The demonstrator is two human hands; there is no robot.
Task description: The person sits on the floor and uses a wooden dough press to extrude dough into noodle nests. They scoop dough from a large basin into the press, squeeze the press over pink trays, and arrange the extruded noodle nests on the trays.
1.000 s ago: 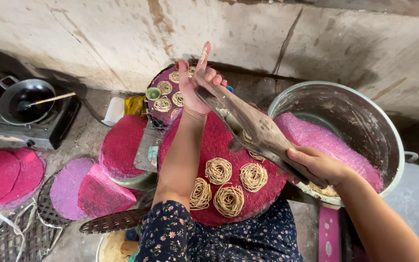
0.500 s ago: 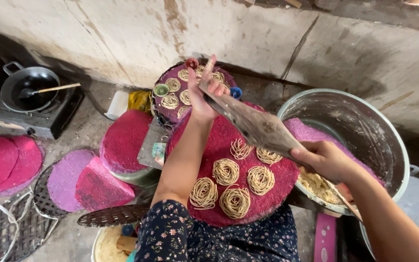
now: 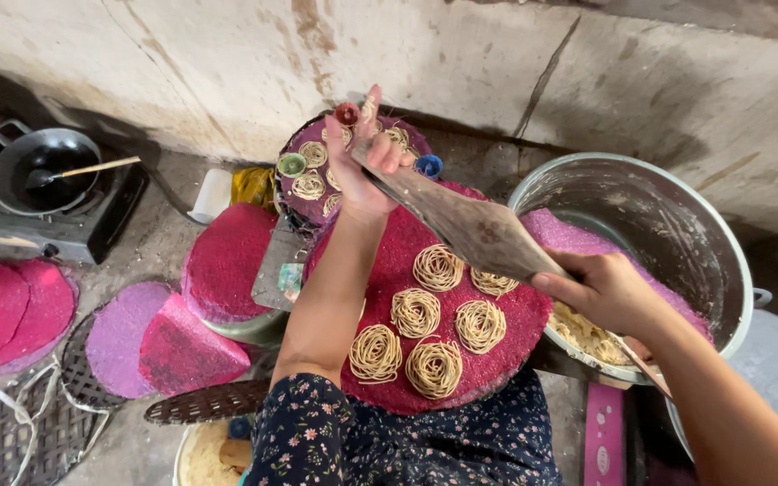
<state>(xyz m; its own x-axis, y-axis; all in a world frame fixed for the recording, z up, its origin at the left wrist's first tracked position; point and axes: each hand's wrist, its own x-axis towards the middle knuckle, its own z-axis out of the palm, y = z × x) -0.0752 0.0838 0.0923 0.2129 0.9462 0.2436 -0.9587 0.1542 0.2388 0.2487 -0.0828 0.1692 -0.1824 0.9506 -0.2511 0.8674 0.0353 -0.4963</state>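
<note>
Right hand point(image 3: 601, 292) clamps press handle point(image 3: 465, 220); left hand point(image 3: 362, 166) grips far end. We judge sixth noodle coil mid-extrusion onto red mat point(image 3: 407, 261); next needs steady circling squeeze.

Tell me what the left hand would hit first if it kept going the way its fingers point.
Probably the far round tray of noodle coils just beyond the left hand, then the wall; depth is hard to judge.

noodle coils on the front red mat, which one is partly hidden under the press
The noodle coil at the mat's right edge, tucked beneath the wooden press; the other five coils lie fully uncovered.
</note>
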